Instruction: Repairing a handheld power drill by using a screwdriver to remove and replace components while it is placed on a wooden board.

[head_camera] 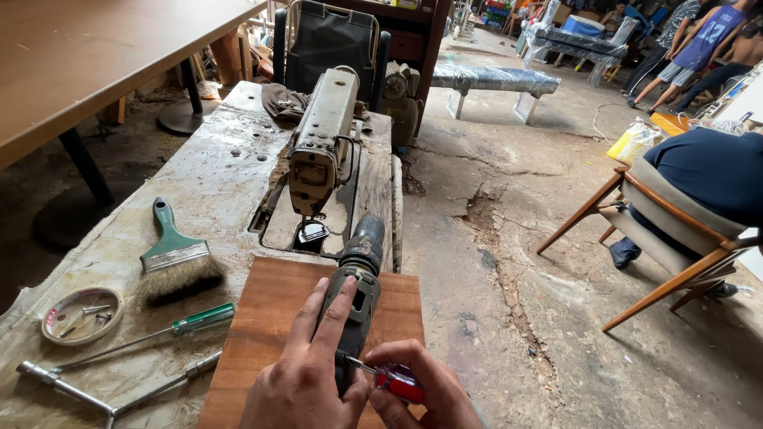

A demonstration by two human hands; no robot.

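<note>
Head view: a dark power drill (355, 294) is held down by the left hand (306, 373), its grip wrapped over the body with fingers stretched along it. A small red-handled screwdriver (389, 376) is pinched in the right hand (421, 389); its tip seems to be set against the drill's side. The drill is laid on a reddish wooden board (254, 334) on the worn surface (199, 183). A green-handled brush (176, 258), a green screwdriver (159, 334) and an old sewing machine (322, 143) are seen further out.
</note>
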